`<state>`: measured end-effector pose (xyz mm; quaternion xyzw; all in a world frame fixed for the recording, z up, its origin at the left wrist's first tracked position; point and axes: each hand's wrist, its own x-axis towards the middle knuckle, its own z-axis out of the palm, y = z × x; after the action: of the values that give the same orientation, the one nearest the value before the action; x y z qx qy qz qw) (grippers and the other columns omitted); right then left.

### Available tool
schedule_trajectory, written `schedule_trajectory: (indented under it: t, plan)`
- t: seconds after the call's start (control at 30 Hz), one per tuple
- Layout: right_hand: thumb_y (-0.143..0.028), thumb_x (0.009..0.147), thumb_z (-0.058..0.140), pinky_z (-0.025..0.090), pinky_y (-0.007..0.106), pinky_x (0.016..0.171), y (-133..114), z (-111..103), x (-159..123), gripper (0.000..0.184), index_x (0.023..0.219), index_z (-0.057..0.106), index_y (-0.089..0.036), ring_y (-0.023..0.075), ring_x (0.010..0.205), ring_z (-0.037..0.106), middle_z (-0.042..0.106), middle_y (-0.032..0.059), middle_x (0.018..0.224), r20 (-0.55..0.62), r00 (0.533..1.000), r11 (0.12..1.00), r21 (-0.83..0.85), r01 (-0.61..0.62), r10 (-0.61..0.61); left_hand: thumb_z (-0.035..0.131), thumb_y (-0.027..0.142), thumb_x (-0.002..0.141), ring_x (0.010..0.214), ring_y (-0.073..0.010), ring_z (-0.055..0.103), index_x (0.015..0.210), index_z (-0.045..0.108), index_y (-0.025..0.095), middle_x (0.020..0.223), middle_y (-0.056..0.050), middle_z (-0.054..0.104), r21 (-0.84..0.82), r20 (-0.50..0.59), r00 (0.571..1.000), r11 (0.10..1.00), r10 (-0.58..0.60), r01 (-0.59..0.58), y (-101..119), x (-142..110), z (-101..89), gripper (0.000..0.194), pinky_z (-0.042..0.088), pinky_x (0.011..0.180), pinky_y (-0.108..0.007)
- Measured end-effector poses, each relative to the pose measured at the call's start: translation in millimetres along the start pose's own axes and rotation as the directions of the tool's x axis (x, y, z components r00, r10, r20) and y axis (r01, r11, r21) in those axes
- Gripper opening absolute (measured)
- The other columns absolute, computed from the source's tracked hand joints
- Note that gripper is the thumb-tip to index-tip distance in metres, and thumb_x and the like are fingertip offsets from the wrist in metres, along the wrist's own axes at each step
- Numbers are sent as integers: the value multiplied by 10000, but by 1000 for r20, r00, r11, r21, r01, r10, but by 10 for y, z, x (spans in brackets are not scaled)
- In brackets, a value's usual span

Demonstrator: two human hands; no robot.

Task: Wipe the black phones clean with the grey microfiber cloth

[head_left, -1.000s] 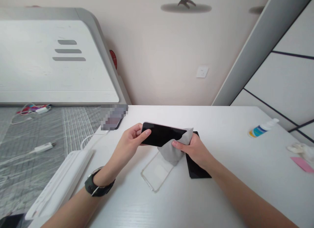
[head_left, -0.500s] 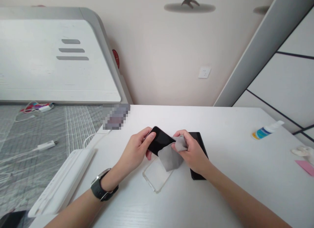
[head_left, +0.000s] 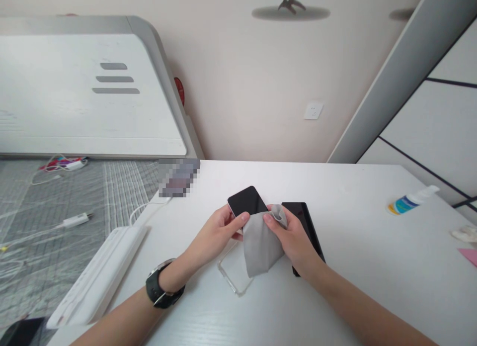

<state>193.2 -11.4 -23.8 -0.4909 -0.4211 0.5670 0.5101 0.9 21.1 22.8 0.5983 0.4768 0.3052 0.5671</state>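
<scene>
A black-screened smartphone [head_left: 247,201] is gripped at its left edge by my left hand [head_left: 219,231], thumb on the front. My right hand [head_left: 294,236] pinches a grey cleaning cloth [head_left: 261,244] against the phone's lower right part, and the cloth hangs down over it. Beneath them a clear phone case [head_left: 227,274] lies on the white table [head_left: 346,226], partly hidden by the cloth. Under my right hand and wrist, a second black device [head_left: 306,221], flat like a phone or small tablet, rests on the table.
A white power strip [head_left: 100,276] runs along the table's left edge. Behind it lies a blurred-out item [head_left: 179,178] with a white cable. A spray bottle [head_left: 412,201] lies at the right, near a pink piece [head_left: 469,256]. The bed [head_left: 122,182] adjoins the left side.
The phone has turned in my hands, its top end now pointing farther away. The cloth has spread lower, covering more of the phone and the clear case. The view has shifted slightly.
</scene>
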Motion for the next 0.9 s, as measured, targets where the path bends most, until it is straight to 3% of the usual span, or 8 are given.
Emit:
schedule_trajectory:
  t: [0.1,0.27,0.37,0.47,0.63,0.73,0.8,0.9]
  plan:
    - [-637,817,746,533,331,807,-43,10,7,545,1174,634,-240,238,944,667,721,55,1071,-1,1000,991,130,-27,27,675,550,888,843,-180,657,1034,667,183,897,-22,693,-86,-65,997,996,29,-34,-23,7,-11,395,559,683,-268]
    - [-559,805,793,554,388,899,-171,40,-29,498,1142,690,-207,278,1039,695,749,95,1142,144,987,917,378,-124,74,699,529,887,909,-203,692,1082,693,191,995,-49,745,-190,-178,979,973,95,-129,-41,18,-45,389,584,733,-288]
    - [-580,813,783,565,376,894,-156,50,-32,495,1097,719,-179,274,1022,715,765,100,1088,216,966,906,365,-213,140,720,530,866,878,-215,709,1064,711,183,958,-51,760,-128,-241,963,979,122,-156,-2,-5,-26,400,599,729,-303]
    - [-599,790,799,587,393,875,-79,52,-17,531,1099,683,-183,283,1007,729,757,118,1114,136,968,909,338,-244,209,737,538,837,801,-214,709,1022,714,180,866,-35,757,-61,-287,946,982,152,-177,43,-40,7,404,604,692,-308]
    - [-534,666,914,592,376,808,-6,26,5,722,1198,494,-283,255,981,710,736,68,1109,-197,971,958,274,-79,137,750,567,814,699,-182,669,891,701,181,763,-9,724,-15,-359,903,966,235,-257,36,-89,28,397,579,616,-282]
    - [-554,734,857,560,339,818,-34,-4,-3,558,1121,564,-280,228,977,676,708,40,1099,-146,989,990,139,30,-10,751,602,801,644,-172,635,809,692,176,689,-5,696,35,-388,882,961,268,-276,10,-110,15,430,551,581,-277]
    - [-582,822,766,528,343,895,-60,-19,-15,407,1053,677,-259,251,1131,622,652,72,1248,-81,989,992,-16,125,-126,748,606,804,670,-182,642,818,699,176,730,-21,724,66,-386,871,951,302,-301,-4,-123,6,433,548,602,-284]
    - [-588,885,693,464,349,1006,-104,-28,-36,350,951,777,-254,285,1322,497,565,78,1369,-15,975,963,-159,217,-222,744,565,832,772,-204,673,899,721,185,865,-44,771,88,-374,857,933,356,-349,-19,-139,0,387,557,677,-290]
